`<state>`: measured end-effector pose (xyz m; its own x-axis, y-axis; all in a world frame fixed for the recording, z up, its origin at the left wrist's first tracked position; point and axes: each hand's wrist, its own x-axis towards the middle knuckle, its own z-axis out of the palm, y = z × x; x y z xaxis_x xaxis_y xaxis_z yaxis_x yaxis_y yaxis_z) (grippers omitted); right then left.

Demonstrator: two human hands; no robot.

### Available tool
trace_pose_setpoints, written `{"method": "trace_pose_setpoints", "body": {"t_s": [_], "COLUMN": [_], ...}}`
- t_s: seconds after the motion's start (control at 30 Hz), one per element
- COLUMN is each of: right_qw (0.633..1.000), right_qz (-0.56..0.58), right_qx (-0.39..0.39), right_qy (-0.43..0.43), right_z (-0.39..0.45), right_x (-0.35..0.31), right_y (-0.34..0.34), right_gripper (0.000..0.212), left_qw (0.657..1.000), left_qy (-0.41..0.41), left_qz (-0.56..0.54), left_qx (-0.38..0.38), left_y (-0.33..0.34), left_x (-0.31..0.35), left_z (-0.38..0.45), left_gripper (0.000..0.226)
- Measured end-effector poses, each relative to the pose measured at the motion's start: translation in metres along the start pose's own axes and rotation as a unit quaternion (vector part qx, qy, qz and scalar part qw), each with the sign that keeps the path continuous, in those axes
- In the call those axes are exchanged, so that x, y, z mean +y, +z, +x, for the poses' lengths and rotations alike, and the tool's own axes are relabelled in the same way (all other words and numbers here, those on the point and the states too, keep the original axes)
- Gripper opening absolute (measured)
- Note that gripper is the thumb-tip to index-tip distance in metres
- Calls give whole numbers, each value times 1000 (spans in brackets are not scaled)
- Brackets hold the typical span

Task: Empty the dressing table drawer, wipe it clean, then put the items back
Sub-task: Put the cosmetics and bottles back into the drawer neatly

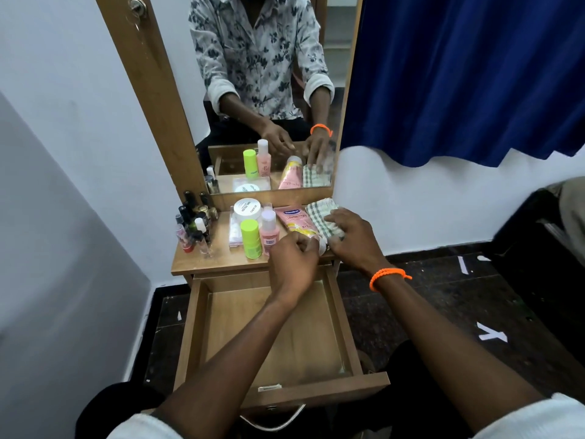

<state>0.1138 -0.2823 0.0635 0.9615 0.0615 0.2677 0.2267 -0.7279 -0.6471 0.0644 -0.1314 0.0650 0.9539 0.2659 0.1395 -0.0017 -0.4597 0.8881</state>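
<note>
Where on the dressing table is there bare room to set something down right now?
The open drawer is bare inside, apart from the left forearm crossing it. On the tabletop, a free strip runs along the front edge, in front of the small bottles and green bottle. The back and right are crowded: jar, pink tube, checked cloth under the right hand.

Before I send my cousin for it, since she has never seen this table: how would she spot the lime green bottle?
Start at the dressing table top below the mirror. The lime green bottle stands upright near the front edge, just left of a pink bottle. It is the only bright green thing there.
</note>
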Motion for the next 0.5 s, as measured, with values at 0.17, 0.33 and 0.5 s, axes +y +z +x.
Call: {"method": "trace_pose_setpoints", "body": {"t_s": [0.17, 0.33, 0.5], "right_qw": [997, 994, 990], "right_qz": [21, 63, 65], "right_qx": [81, 46, 60], "right_qy": [-2, 73, 106], "right_z": [-21, -20, -20], "right_x": [-30, -45, -46], "right_y": [15, 25, 23], "right_gripper": [30, 23, 18], "left_qw": [988, 952, 926], "left_qy": [-144, -245, -272], "left_qz": [-56, -184, -263], "left_qx": [3, -17, 9], "left_y": [6, 3, 2], "left_x": [-11, -6, -3], "left_z": [2, 3, 5], "left_gripper": [36, 30, 20]}}
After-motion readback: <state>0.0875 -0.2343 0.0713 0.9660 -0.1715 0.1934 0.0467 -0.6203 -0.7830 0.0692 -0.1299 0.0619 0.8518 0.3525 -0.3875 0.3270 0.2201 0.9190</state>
